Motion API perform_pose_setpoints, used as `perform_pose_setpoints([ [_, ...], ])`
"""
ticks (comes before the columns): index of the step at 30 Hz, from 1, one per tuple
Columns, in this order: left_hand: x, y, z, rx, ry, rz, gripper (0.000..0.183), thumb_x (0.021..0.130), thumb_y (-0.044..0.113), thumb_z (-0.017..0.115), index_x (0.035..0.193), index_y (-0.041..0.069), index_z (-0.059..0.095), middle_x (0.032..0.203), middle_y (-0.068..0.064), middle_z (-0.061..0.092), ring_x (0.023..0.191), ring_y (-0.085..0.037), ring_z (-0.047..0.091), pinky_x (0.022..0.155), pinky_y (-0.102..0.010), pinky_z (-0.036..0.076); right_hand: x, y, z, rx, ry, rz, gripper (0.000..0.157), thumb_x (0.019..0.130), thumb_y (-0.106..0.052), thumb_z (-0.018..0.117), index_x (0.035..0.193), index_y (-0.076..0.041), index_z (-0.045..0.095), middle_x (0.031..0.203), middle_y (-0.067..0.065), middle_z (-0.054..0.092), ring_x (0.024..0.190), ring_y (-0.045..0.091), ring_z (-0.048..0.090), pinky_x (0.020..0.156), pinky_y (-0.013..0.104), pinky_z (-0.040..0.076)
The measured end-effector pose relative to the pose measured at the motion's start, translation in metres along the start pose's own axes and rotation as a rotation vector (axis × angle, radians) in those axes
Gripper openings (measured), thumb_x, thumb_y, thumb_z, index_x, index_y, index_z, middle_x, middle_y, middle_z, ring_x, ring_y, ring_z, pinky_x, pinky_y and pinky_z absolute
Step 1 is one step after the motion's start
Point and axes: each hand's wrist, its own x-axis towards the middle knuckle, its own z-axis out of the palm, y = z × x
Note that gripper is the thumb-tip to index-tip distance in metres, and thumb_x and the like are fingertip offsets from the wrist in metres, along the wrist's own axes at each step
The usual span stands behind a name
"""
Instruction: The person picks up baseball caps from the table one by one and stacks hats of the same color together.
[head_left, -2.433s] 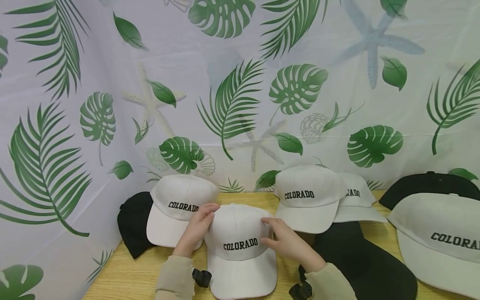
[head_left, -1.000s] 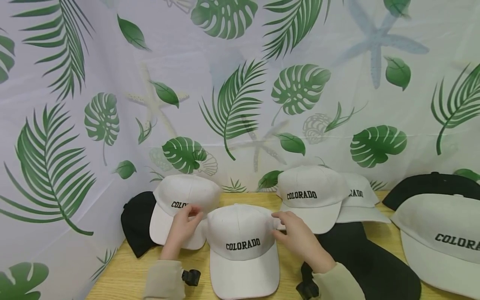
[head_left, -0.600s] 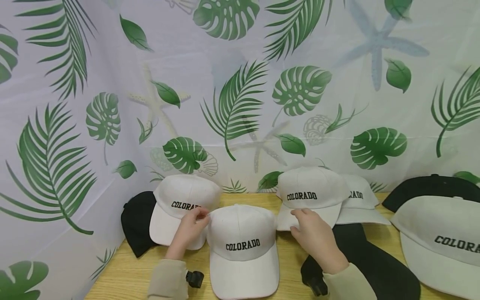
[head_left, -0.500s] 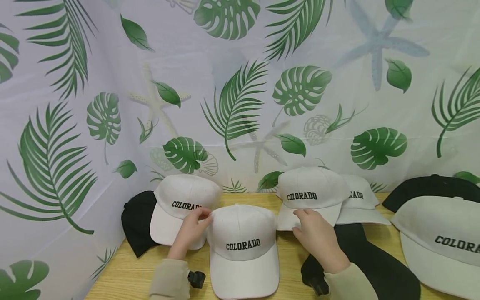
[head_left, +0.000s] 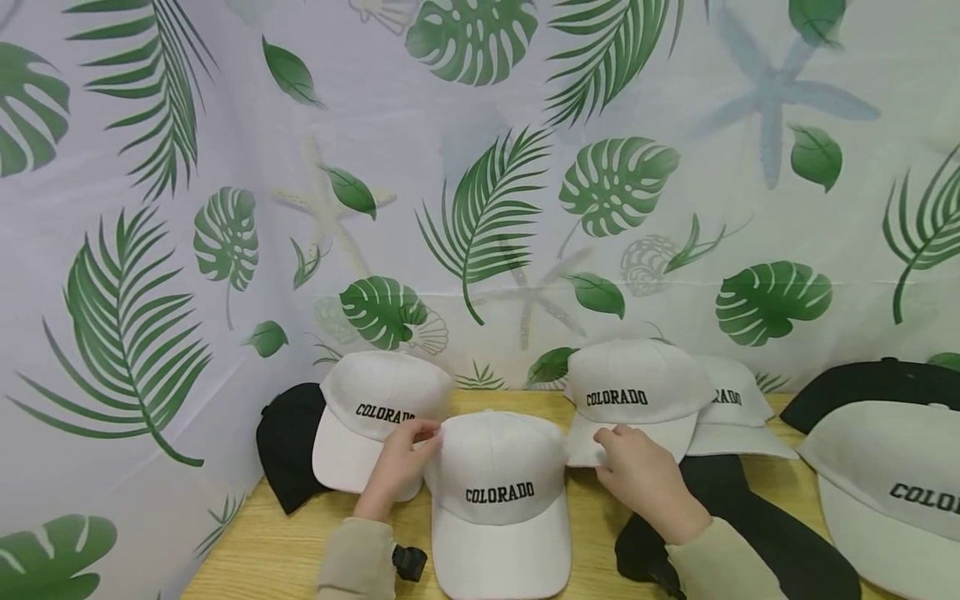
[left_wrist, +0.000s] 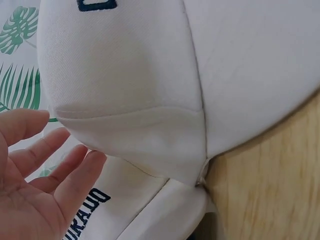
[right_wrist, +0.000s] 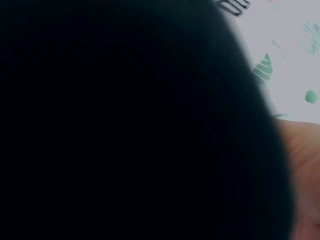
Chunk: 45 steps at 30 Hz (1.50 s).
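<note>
A white baseball cap (head_left: 498, 500) lettered COLORADO stands at the front middle of the table, brim toward me. My left hand (head_left: 401, 462) is at its left side, fingertips right at the crown. In the left wrist view the fingers (left_wrist: 75, 185) are relaxed and hold nothing. My right hand (head_left: 648, 483), fingers loosely bent, overlaps the brim of another white COLORADO cap (head_left: 637, 375) in the head view. A black cap (head_left: 787, 533) lies partly under the right forearm. A dark shape (right_wrist: 140, 125) fills most of the right wrist view and hides the right fingers.
Behind the left hand, a white cap (head_left: 375, 392) stands before a black cap (head_left: 288, 446). Farther right are a white cap (head_left: 738, 412), a large white cap (head_left: 885, 467) and a black cap (head_left: 870, 383). A leaf-print cloth (head_left: 517, 192) backs the wooden table (head_left: 247, 550).
My right hand has moved off the front cap's right side, rightward to the back cap's brim. My left hand drew away from the front cap, then came back to its left side.
</note>
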Motion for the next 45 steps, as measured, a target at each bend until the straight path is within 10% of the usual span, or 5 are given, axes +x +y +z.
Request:
perform_pose_setpoints([
  [11,0.004,0.005,0.005,-0.066,-0.062,0.048,0.025,0.088,0.005,0.052,0.109,-0.009,0.054,0.112,-0.023,0.052,0.104,-0.035,0.050,0.088,-0.042,0.039,-0.001,0.017,0.008,-0.260,0.043,-0.183,0.014,0.069,-0.002,0.069,0.074,-0.004,0.056,0.065,0.008,0.043,0.060,0.023,0.045,0.042,0.031,0.039],
  [21,0.002,0.004,0.008,-0.082,-0.075,0.050,0.028,0.089,0.003,0.050,0.113,-0.011,0.051,0.116,-0.025,0.049,0.106,-0.036,0.049,0.088,-0.040,0.039,-0.003,0.010,0.019,-0.511,0.267,-0.335,0.022,0.071,0.009,0.064,0.056,0.000,0.051,0.054,0.009,0.034,0.048,0.018,0.039,0.035,0.026,0.038],
  [33,-0.002,0.002,-0.002,0.027,-0.152,-0.184,0.026,0.090,0.011,0.046,0.106,-0.005,0.058,0.068,-0.014,0.055,0.064,-0.020,0.055,0.057,-0.031,0.045,-0.006,0.009,0.007,-0.519,0.433,-0.185,0.014,0.070,0.009,0.066,0.061,0.011,0.056,0.055,0.012,0.038,0.048,0.020,0.043,0.032,0.027,0.039],
  [45,-0.004,0.002,0.001,-0.113,-0.235,-0.282,0.044,0.092,0.021,0.045,0.123,-0.010,0.041,0.104,-0.023,0.055,0.064,-0.023,0.062,0.054,-0.037,0.048,-0.021,0.014,-0.027,-0.362,0.554,-0.109,0.011,0.069,0.009,0.066,0.078,0.010,0.059,0.070,0.016,0.052,0.062,0.032,0.051,0.044,0.037,0.046],
])
